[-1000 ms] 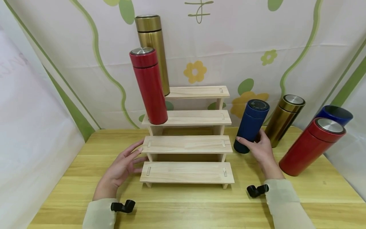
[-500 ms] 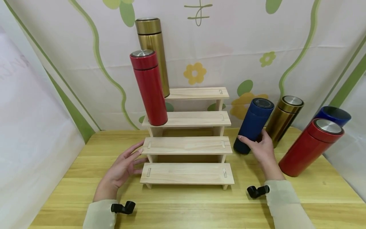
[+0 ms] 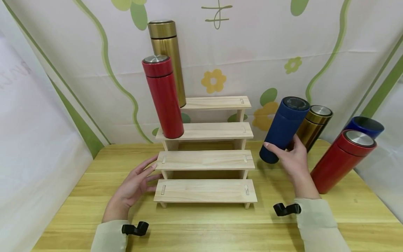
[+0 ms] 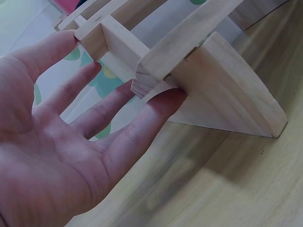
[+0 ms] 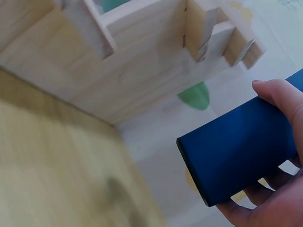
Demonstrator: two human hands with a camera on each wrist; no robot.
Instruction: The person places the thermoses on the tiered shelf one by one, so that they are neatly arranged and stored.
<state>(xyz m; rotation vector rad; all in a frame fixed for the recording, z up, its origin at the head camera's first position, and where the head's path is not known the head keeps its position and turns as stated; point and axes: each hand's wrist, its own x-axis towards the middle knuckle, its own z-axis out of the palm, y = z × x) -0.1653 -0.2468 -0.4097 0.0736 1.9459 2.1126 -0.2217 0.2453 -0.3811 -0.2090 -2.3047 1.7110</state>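
Observation:
My right hand [image 3: 294,159] grips a dark blue thermos [image 3: 284,124] near its base, thumb on one side and fingers round the other. In the right wrist view the bottom of this thermos [image 5: 236,146] hangs above the table, with its shadow below. My left hand [image 3: 133,187] rests its spread fingertips against the left side of a four-step wooden rack [image 3: 206,190]. In the left wrist view the fingers [image 4: 137,127] are nearly straight and touch the rack's edges. A red thermos [image 3: 163,98] stands at the left of the third step, and a gold thermos [image 3: 167,45] on the top step behind it.
Right of the rack, another gold thermos [image 3: 315,126] stands partly hidden behind the held one. A second red thermos [image 3: 343,161] stands at the right, covering most of a blue one [image 3: 366,125]. A flower-printed cloth [image 3: 245,42] hangs behind the wooden table [image 3: 201,229].
The blue thermos has risen off the table in my right hand and shifted slightly right, covering more of the gold one behind. My left hand has stayed at the rack.

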